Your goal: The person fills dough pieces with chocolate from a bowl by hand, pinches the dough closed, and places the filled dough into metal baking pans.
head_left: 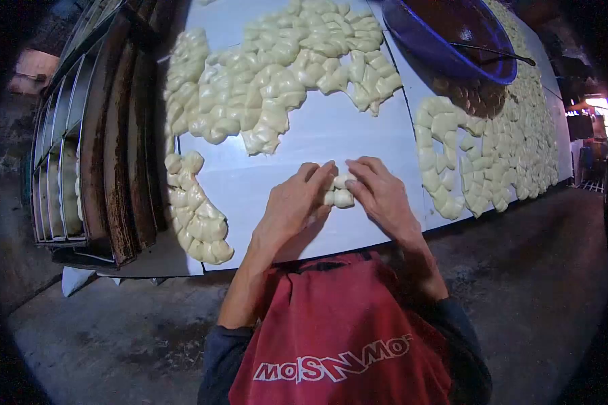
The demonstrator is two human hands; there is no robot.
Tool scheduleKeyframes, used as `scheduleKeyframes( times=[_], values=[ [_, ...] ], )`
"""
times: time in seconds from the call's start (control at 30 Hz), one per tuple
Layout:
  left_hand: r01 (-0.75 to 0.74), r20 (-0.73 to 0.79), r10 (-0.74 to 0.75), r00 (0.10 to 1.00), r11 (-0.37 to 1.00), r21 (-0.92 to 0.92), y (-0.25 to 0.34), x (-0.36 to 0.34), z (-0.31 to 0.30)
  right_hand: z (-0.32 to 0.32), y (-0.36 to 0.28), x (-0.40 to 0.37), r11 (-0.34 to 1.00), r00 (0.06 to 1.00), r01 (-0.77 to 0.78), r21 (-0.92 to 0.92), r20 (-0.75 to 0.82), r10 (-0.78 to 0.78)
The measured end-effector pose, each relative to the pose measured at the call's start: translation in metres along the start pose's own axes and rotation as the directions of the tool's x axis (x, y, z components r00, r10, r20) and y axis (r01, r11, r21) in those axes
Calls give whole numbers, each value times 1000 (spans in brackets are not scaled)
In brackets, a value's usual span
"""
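A small cluster of pale dough pieces (340, 197) lies on the white tabletop (263, 182) near its front edge, between my two hands. My left hand (294, 202) is curled against the cluster's left side, its fingertips at the dough. From the right, my right hand (383, 196) closes on the same pieces with thumb and bent fingers. How far the fingers reach under the dough is hidden. Beyond my hands spreads a large sheet of glossy dough pieces (270, 77), pressed side by side. A smaller strip of dough pieces (196, 216) sits to my left.
Dark-edged trays or moulds (118, 148) are stacked at the table's left end. A blue basin (446, 40) with a long-handled tool (493, 51) across its rim stands at the back right. More dough pieces (493, 155) cover the table's right side.
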State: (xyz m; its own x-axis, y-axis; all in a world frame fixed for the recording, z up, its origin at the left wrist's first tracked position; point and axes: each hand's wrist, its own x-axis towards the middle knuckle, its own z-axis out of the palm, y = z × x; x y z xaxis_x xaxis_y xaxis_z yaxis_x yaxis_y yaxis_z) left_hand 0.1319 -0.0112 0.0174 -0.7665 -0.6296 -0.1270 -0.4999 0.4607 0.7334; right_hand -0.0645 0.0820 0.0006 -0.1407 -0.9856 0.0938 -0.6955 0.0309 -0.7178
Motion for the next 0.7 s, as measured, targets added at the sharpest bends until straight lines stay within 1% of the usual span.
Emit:
scheduleKeyframes(
  times=[0.03, 0.07, 0.1, 0.13, 0.17, 0.23, 0.27, 0.37, 0.4, 0.5, 0.53, 0.63, 0.7],
  values=[
    [1, 15, -1, 1000, 1000, -3, -1, 0, 0, -5, -9, -2, 1000, 999, -17, -25, -47, 16],
    [5, 30, -5, 1000, 1000, -6, -1, 0, -1, -14, -16, -4, 999, 999, 34, -10, 27, -34],
    [10, 48, -9, 999, 1000, -8, -1, -1, -3, -9, -8, -11, 995, 993, 100, 18, 67, -101],
    [10, 59, -8, 998, 999, -37, 3, -1, -7, -2, -3, -16, 988, 984, 148, -41, 104, -143],
    [9, 66, -8, 998, 1000, -22, 2, -1, -6, 4, 1, -21, 975, 973, 196, -101, 140, -181],
    [4, 73, -4, 997, 1000, 5, -2, 2, -1, 10, 7, -27, 997, 994, 80, 17, 78, -81],
    [-46, 32, 45, 998, 999, 17, -8, 1, 2, 10, 9, -26, 996, 998, 31, 81, 58, -36],
    [-51, 37, 51, 998, 999, -3, -10, 0, 0, 5, 3, -24, 994, 998, 18, 106, 59, -25],
    [-33, 54, 33, 998, 999, 9, -7, 1, -2, 8, 8, -25, 992, 997, 44, 122, 51, -51],
    [-4, 85, 5, 996, 1000, -8, -7, 3, -2, 5, 10, -26, 991, 999, 29, 129, 23, -33],
    [-18, 67, 18, 998, 1000, 6, -9, 2, -1, 6, 12, -27, 996, 999, -13, 83, 54, 9],
    [-15, 70, 15, 997, 1000, 6, -7, 3, -2, 12, 9, -24, 993, 999, 9, -120, -42, -14],
    [-14, 53, 14, 999, 1000, -2, -6, 2, -1, 12, 8, -23, 998, 992, -42, -46, -122, 36]
  ],
)
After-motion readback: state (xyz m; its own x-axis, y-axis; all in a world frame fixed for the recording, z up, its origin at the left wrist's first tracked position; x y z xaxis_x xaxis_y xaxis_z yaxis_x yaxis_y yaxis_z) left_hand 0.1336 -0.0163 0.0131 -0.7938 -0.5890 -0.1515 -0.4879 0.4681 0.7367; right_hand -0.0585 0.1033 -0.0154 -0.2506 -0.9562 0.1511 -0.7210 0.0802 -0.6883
